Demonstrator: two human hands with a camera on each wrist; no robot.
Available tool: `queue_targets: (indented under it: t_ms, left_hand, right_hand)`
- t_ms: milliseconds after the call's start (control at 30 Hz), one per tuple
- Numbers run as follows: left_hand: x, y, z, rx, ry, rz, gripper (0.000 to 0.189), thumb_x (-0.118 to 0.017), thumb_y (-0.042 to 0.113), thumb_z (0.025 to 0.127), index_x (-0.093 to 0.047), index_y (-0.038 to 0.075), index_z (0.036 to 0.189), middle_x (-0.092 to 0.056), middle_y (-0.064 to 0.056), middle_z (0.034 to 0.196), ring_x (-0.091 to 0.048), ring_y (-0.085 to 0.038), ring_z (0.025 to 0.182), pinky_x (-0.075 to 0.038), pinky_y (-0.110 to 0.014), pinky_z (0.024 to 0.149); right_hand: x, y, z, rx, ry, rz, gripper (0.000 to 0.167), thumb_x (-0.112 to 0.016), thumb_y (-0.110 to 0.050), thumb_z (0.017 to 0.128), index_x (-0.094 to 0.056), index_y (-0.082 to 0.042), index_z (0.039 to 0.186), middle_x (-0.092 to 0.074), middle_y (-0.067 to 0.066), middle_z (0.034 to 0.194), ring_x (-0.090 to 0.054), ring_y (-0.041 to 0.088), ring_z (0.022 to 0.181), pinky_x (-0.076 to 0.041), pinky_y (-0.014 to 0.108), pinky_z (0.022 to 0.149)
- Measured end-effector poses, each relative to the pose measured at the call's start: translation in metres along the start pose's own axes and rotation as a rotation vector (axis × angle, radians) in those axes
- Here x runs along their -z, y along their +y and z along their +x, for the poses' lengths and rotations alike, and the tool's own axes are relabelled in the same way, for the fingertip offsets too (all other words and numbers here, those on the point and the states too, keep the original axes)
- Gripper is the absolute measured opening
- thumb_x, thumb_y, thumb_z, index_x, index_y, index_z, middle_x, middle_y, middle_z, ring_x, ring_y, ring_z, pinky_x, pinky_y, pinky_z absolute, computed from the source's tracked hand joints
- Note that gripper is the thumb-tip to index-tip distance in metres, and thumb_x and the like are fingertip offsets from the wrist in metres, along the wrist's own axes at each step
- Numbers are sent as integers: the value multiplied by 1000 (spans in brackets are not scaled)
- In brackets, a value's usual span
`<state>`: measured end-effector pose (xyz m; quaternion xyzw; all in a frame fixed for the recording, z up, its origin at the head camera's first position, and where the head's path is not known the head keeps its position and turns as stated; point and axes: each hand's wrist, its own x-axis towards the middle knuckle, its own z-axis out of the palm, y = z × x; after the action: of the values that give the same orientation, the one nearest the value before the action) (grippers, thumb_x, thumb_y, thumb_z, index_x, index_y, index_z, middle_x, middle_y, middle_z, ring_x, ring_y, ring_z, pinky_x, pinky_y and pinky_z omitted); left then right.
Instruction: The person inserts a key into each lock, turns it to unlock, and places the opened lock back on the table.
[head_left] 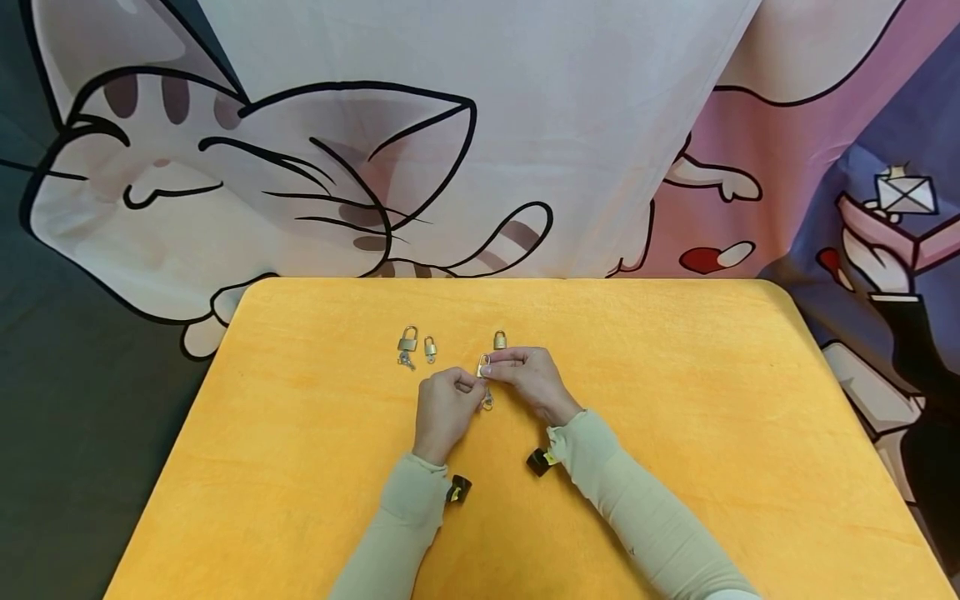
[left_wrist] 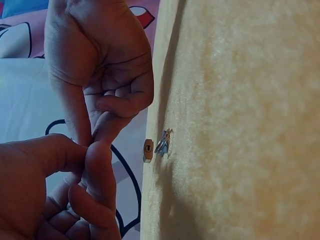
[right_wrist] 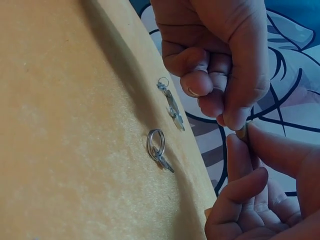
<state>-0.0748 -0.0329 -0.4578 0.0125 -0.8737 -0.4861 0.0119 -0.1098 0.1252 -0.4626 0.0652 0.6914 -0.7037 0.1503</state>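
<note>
Above the middle of the table, both hands meet at a small brass padlock (head_left: 483, 364). My right hand (head_left: 534, 382) pinches it between thumb and fingertips, its shackle showing in the head view. From the other side my left hand (head_left: 448, 410) pinches at its lower end with thumb and bent index finger. Only a brass sliver of the padlock (right_wrist: 242, 133) shows in the right wrist view, the rest hidden by fingers. Below the hands lies a key ring with small keys (right_wrist: 156, 145). Another small padlock (head_left: 500, 340) lies just beyond the right hand.
To the left on the yellow tabletop (head_left: 315, 467) lie a larger padlock (head_left: 408, 340), a bunch of keys (head_left: 406, 360) and a small padlock (head_left: 431, 349). A cartoon-printed cloth (head_left: 585, 150) hangs behind the table's far edge.
</note>
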Motion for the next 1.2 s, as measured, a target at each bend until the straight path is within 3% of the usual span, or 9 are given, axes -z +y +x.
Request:
queue_targets:
  t_ms: [333,1200]
  left_hand:
    - [1,0,-1,-18,21,16,14,-76,11,86,-72,10,72,-66,6,59,-59,-6,50,-49,-26,50]
    - [-1,-2,0,43,11,-33,12,-73,14,89,-73,9,78,-67,5,60,-66,-13,53,-49,-27,50]
  right_hand:
    - [-2,2,0,2,-8,25,27,-81,-7,84,-73,7,107,-75,12,95,-71,16,84,-58,35,82]
    - [-4,1,2,-20,12,8,25,-82,-8,84,-75,2,106,-76,12,95,-72,18,85,-58,37,82]
